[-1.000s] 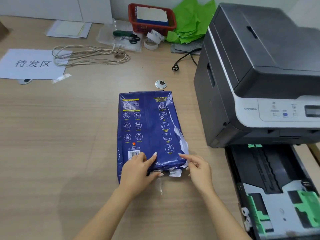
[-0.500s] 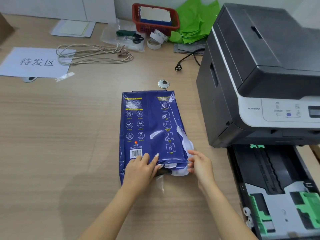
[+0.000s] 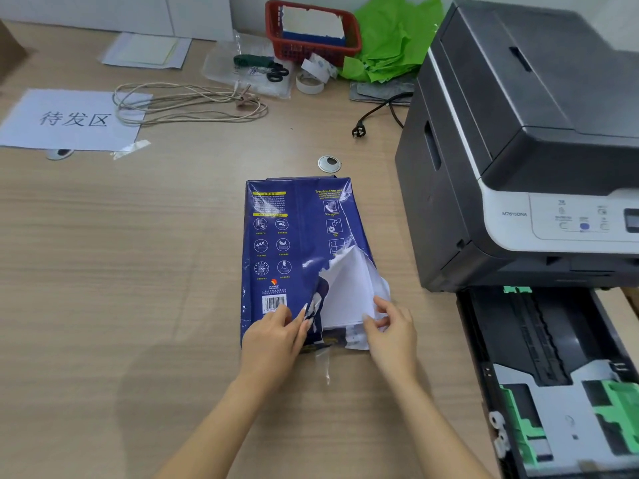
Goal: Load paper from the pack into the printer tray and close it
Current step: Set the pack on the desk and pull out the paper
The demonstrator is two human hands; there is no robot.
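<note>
At the desk's (image 3: 103, 271) near middle, the left hand (image 3: 273, 340) pinched the torn blue wrapper flap (image 3: 316, 305) while the right hand (image 3: 390, 326) gripped the exposed white paper (image 3: 349, 288) of the pack (image 3: 287, 250). By the right edge the tray (image 3: 553, 392) lay pulled open (no sheets inside) under the printer (image 3: 518, 150). Toward the far edge lay a loose plug (image 3: 358, 132), coiled cord (image 3: 186, 102), tape roll (image 3: 309, 85) and red basket (image 3: 311, 32).

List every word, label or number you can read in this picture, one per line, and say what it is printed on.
"待发区" on the white paper sign taped to the desk.
"M7615DNA" on the printer front panel.
"Trouble-Free use" at the top of the blue paper pack; the last word is partly creased.
The pack's yellow headings, icon captions and barcode digits are too small to read.
The printer's button labels are blurred.
</note>
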